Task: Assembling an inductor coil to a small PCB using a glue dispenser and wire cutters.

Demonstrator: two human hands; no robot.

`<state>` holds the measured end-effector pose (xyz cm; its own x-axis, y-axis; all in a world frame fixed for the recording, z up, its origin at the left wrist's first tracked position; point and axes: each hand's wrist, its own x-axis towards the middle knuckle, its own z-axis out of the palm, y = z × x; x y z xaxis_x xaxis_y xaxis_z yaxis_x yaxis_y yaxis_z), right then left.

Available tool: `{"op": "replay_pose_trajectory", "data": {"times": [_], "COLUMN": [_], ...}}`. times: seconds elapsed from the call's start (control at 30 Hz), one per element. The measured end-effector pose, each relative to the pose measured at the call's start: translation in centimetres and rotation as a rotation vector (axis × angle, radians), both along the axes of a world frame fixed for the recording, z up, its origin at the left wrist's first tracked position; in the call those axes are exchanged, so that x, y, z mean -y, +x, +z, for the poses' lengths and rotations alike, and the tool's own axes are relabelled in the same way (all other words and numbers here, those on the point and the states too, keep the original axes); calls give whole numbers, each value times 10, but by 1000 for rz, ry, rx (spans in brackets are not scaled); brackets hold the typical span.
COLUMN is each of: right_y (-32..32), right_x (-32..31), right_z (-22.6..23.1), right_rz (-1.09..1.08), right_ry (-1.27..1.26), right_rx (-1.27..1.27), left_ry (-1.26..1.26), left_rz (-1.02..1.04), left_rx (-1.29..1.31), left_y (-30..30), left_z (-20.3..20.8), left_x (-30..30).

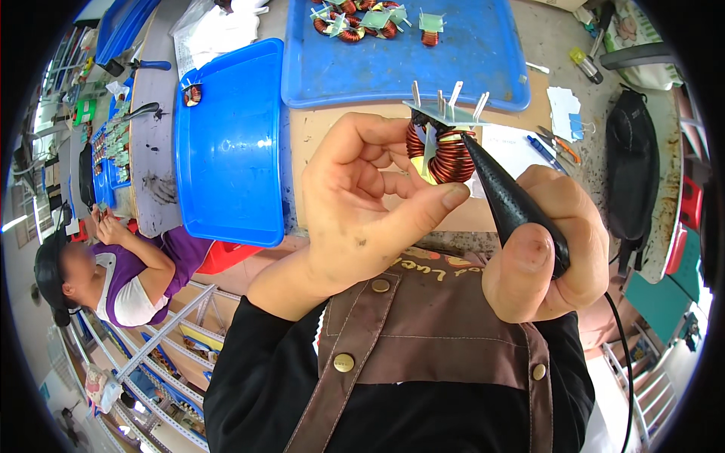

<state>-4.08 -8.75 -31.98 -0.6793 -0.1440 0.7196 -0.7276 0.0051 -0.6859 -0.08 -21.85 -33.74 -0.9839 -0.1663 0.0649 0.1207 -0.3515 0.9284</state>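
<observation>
My left hand (370,204) pinches a toroidal coil (444,155) between thumb and fingers. It is wound with copper-coloured wire and topped by a pale green plate (453,115) with metal pins standing up. Dark material shows under the plate's left part. Wrapped in my right hand (551,241) is a glossy black cone-shaped tool (510,185). Its narrow tip meets the coil just beneath the plate, at the right side. Whether anything comes out of the tip cannot be seen.
Several similar coils (351,23) lie in the blue tray (483,75) ahead. One coil (192,93) sits in the bright blue tray (230,166) at left. Pliers (563,143), a pen (544,155) and paper are at right. A co-worker (136,272) works at far left.
</observation>
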Motion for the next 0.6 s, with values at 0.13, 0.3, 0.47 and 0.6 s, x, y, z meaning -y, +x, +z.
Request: {"op": "replay_pose_trajectory", "data": {"times": [0.13, 0.3, 0.47, 0.6], "right_y": [-1, -2, -2, -1], "right_x": [0, 1, 1, 5], "right_z": [-1, -2, 0, -3], "right_rz": [3, 1, 14, -20], "right_ry": [1, 6, 15, -28], "right_rx": [-25, -43, -58, -76], "left_ry": [-10, -53, -56, -50], "left_rz": [6, 25, 39, 40], "left_rx": [-7, -10, -3, -30], "left_y": [1, 2, 3, 3], "left_z": [-1, -2, -2, -3], "left_x": [0, 1, 1, 1]}}
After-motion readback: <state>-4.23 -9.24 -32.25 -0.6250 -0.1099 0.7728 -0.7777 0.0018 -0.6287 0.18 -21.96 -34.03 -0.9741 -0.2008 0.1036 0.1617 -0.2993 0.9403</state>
